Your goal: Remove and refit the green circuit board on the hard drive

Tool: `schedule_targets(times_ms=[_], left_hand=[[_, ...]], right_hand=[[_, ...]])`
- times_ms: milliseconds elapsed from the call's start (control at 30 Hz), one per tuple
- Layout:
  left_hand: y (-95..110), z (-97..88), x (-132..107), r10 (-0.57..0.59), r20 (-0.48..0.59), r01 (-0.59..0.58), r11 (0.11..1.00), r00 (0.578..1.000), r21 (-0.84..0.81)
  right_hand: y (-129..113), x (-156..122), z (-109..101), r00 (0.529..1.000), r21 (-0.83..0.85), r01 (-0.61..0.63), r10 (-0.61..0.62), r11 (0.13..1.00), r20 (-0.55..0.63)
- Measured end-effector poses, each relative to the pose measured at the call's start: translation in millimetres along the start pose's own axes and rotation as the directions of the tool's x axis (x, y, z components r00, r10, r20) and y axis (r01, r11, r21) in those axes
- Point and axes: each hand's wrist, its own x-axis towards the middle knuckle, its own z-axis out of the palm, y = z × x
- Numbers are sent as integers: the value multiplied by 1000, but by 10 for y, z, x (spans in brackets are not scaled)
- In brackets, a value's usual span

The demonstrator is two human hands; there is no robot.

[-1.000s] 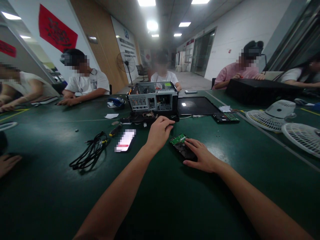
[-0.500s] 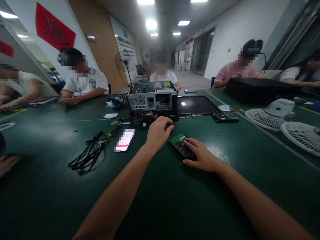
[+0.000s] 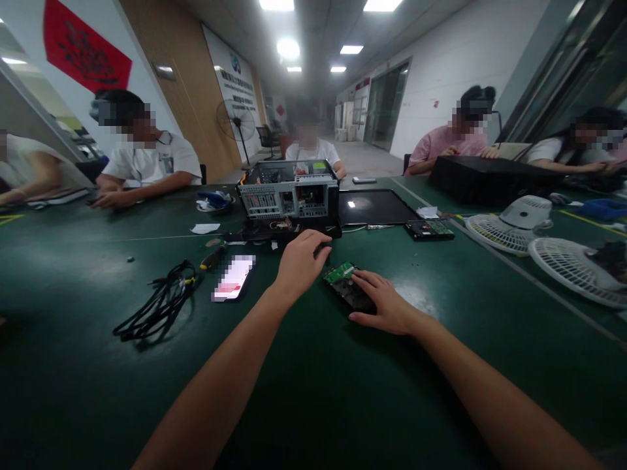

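A hard drive [image 3: 341,282] with a green circuit board showing lies at an angle on the table in front of me. My right hand [image 3: 385,301] spans its right end, fingers over the top and thumb by the near edge, hiding part of it. To the left of the drive hovers my left hand [image 3: 302,261], apart from it. Its thumb and fingers are bent with a gap between them, and I see nothing in that gap. Just beyond it stands an opened computer case [image 3: 289,199].
Left of my left arm lie a phone [image 3: 234,277], a screwdriver [image 3: 212,257] and a black cable coil [image 3: 161,301]. A dark panel [image 3: 379,207], a second drive [image 3: 430,229] and white fan parts [image 3: 509,225] sit to the right. Several people sit around the table.
The view has turned slightly right, so everything sits further left. A dark spot near my left fingertips no longer shows. My right hand stays on the hard drive.
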Motion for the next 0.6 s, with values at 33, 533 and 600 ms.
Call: schedule_targets(times_ms=[33, 533, 600], left_hand=[[-3, 1, 2, -1, -1, 1, 1000, 1000, 0], [-15, 6, -4, -17, -6, 17, 1000, 1000, 11], [-24, 8, -3, -18, -1, 18, 1000, 1000, 9]], right_hand=[[-12, -1, -10, 1000, 7, -2, 2, 1000, -3], [-736, -150, -785, 759, 160, 165, -22, 973, -651], [-1067, -279, -1134, 686, 240, 377, -95, 894, -721]])
